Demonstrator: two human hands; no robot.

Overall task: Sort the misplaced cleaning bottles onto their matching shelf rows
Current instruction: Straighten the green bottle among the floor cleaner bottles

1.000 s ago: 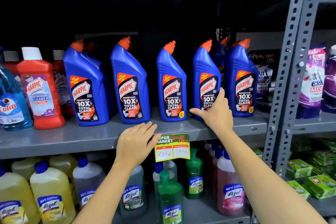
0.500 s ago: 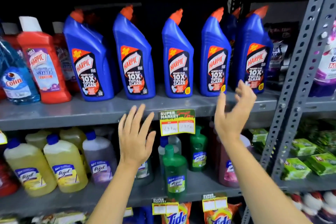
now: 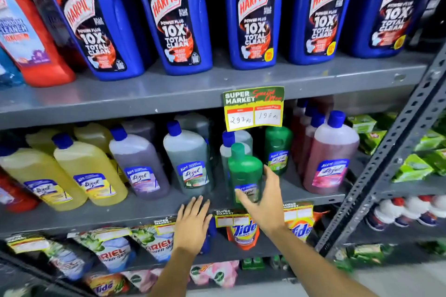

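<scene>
A small green Lizol bottle [image 3: 243, 169] stands at the front of the middle shelf [image 3: 96, 219], ahead of a clear blue-capped bottle. My right hand [image 3: 263, 205] wraps its lower half, thumb across the label and fingers on its right side. My left hand [image 3: 193, 224] lies flat against the shelf's front edge, holding nothing. A second green bottle [image 3: 277, 149] stands further back to the right. Along the same row are yellow [image 3: 89, 171], purple [image 3: 140, 166], grey-green [image 3: 188, 157] and pink [image 3: 330, 159] Lizol bottles.
Blue Harpic bottles [image 3: 253, 14] line the shelf above, with a red Harpic bottle [image 3: 29, 38] at the left. A price tag [image 3: 253, 108] hangs from that shelf's edge. Tide pouches [image 3: 243, 231] sit below. A perforated steel upright [image 3: 395, 152] bounds the right side.
The view dropped from the Harpic row to the Lizol row. Both hands came down: the right from a blue Harpic bottle onto the green bottle, the left onto the middle shelf's edge.
</scene>
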